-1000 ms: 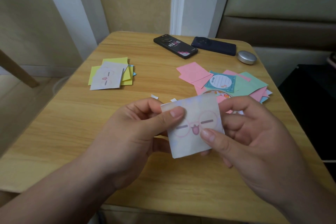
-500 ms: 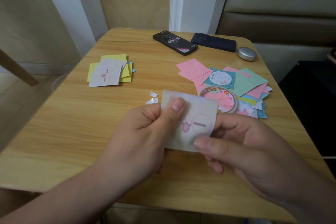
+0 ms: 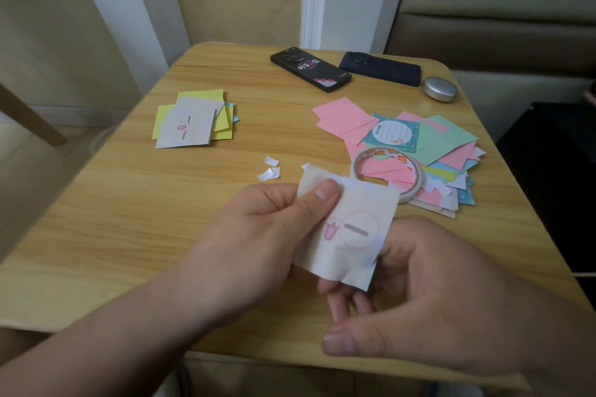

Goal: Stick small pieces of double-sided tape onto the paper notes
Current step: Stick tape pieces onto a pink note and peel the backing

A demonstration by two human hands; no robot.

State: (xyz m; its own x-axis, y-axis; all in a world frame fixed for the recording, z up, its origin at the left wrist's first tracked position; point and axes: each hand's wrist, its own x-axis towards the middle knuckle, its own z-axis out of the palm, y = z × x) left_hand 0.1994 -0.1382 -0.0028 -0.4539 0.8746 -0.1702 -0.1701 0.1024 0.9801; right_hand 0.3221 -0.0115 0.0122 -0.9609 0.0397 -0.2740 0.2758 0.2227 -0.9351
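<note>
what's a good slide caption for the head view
Left hand pinches a white cartoon note over the table, right hand below it, tape roll behind.

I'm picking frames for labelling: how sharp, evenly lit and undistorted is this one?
Head view: soft, even light, no harsh glare; the drawing on the held note is faint and slightly blurred; the right hand, nearest the lens, is blurriest; the wide lens leans the wall trim outward.
</note>
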